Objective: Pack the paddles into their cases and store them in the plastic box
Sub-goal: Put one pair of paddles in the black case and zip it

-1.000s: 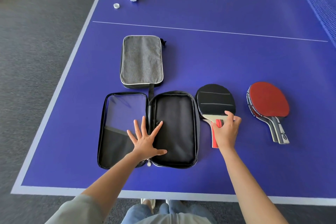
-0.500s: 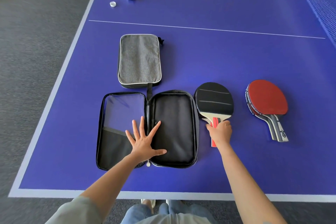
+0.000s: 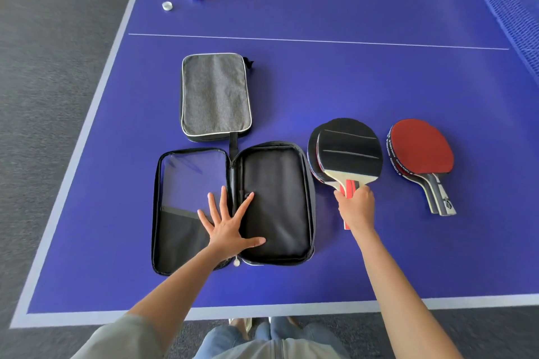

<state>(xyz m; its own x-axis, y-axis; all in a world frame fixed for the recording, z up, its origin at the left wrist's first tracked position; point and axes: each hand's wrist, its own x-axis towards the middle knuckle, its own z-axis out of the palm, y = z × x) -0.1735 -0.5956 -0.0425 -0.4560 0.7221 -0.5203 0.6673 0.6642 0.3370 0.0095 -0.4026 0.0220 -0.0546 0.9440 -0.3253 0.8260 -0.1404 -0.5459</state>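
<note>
From the head camera, the open case [image 3: 274, 204] lay flat on the blue table [image 3: 379, 79], both halves spread like a book, its long axis running away from the person. The left hand [image 3: 227, 227] pressed flat across the case's spine, fingers straight and splayed. Just right of the case, the right hand [image 3: 357, 207] curled around the handles of a black-faced paddle pair [image 3: 348, 148]; the blades pointed away from the person, the handles back toward them, and the upper paddle sat slightly offset to the right of the one beneath. Whether the pair was touching the table could not be told. Further right, apart from the hand, a red-faced paddle pair [image 3: 421, 148] lay stacked, blades away, handles angled toward the near right. Beyond the open case, a closed grey case [image 3: 215, 96] lay lengthwise, its strap touching the open case's far edge.
</note>
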